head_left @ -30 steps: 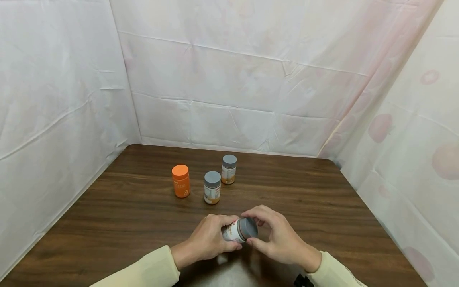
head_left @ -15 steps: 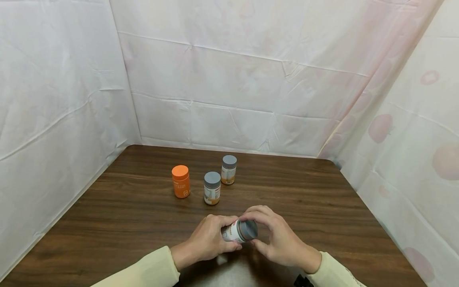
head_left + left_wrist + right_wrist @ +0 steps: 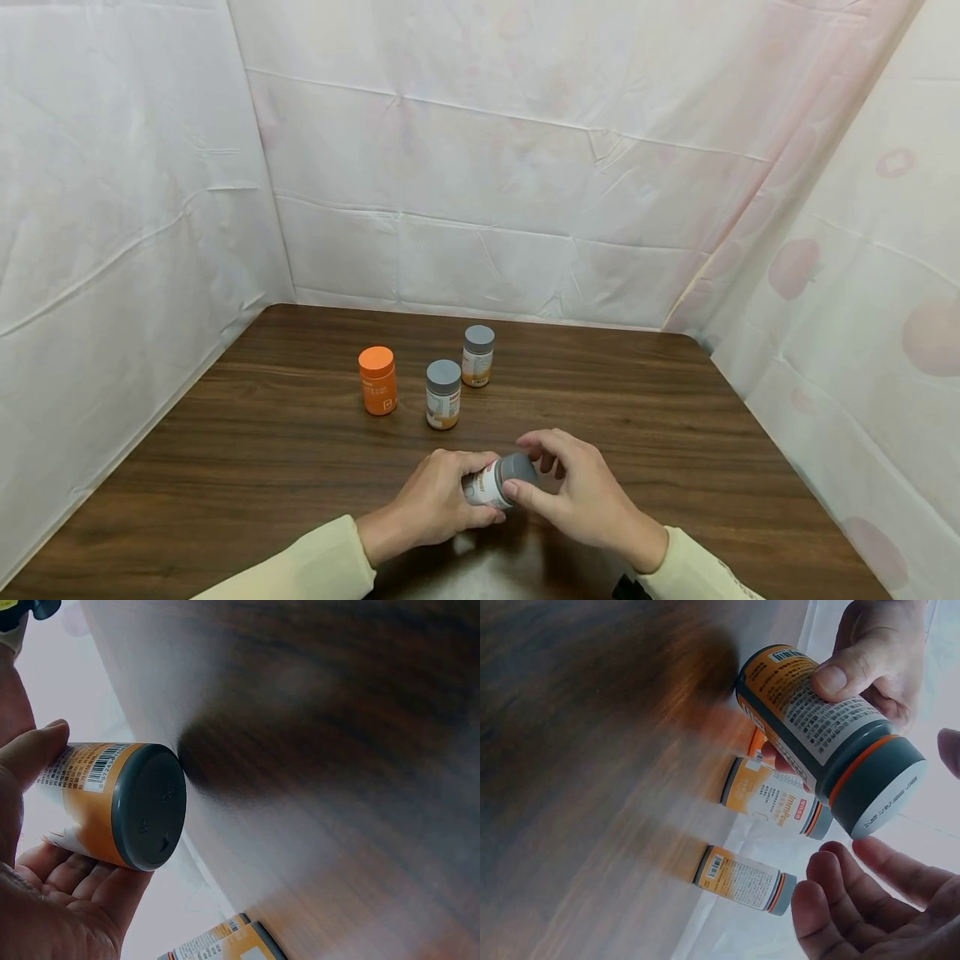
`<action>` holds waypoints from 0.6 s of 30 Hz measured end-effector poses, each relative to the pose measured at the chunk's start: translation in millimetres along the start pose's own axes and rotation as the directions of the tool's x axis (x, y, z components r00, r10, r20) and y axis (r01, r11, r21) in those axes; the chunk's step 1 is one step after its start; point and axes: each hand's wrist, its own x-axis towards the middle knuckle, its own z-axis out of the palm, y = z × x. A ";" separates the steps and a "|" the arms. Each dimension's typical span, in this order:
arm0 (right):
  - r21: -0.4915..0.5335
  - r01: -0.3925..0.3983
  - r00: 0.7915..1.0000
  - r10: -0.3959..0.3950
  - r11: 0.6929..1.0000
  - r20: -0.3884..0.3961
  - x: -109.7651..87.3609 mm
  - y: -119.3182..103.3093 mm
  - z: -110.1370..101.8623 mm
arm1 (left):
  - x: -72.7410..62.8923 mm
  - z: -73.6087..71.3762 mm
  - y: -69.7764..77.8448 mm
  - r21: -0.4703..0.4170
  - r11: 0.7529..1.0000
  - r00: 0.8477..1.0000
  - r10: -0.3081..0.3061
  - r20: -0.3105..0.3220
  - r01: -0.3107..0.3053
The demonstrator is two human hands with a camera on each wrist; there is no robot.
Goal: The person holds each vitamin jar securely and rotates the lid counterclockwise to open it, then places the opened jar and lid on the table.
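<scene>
My left hand (image 3: pixel 438 496) grips a supplement bottle (image 3: pixel 486 486) round its body, thumb on one side and fingers on the other. The bottle is tilted, its grey base (image 3: pixel 154 808) showing in the left wrist view. Its grey screw cap (image 3: pixel 881 787) faces my right hand (image 3: pixel 588 496), with an orange ring below the cap. In the right wrist view, the right hand's loosely bent fingers (image 3: pixel 840 896) lie beside the cap. One fingertip is at the cap's rim; whether it touches I cannot tell. The thumb is apart from the cap.
Beyond the hands, an orange bottle (image 3: pixel 378 383) stands upright at the left. Two grey-capped bottles stand to its right, a nearer one (image 3: pixel 443 396) and a farther one (image 3: pixel 477 357). The brown wooden table (image 3: pixel 637 400) meets pale hanging sheets (image 3: pixel 480 150) at its back and sides.
My right hand's fingers come round the cap, then loosen and spread away from it, the thumb shifting left across it in the head view. The left hand and bottle stay in place.
</scene>
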 end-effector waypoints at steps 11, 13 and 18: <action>0.034 -0.133 0.988 0.130 0.991 0.081 2.1 -1.6 -0.5 | 0.0 0.5 -0.1 -0.018 1.000 1.000 0.014 0.001 -0.014; 0.034 -0.135 0.988 0.132 0.990 0.085 2.3 -1.7 -0.7 | 0.0 0.7 -0.2 -0.018 1.000 1.000 0.016 0.000 -0.016; 0.043 -0.118 0.989 0.114 0.992 0.095 1.7 -1.6 -1.7 | 0.2 0.9 -0.7 -0.012 1.000 1.000 0.021 -0.003 -0.021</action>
